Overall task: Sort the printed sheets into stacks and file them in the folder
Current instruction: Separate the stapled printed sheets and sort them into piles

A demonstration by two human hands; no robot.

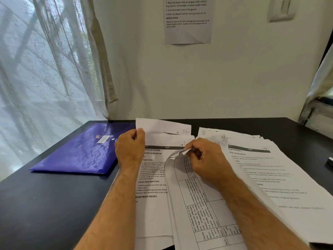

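Note:
Printed sheets lie spread over the black table (54, 204). A left pile (153, 170) shows the heading "Mouthwash Decanting"; a larger fanned stack (273, 170) lies to the right. My left hand (130, 150) pinches the upper left corner of the left pile's lifted top sheets. Between the piles, my right hand (205, 157) grips the curled top corner of a sheet with a printed table (198, 213), which overlaps both piles. A shiny blue folder (84, 150) lies closed and flat to the left, apart from both hands.
A sheer white curtain (45, 69) hangs at the table's left edge. A printed notice (188, 20) is stuck on the wall behind. A small white object (330, 160) lies at the far right edge of the table.

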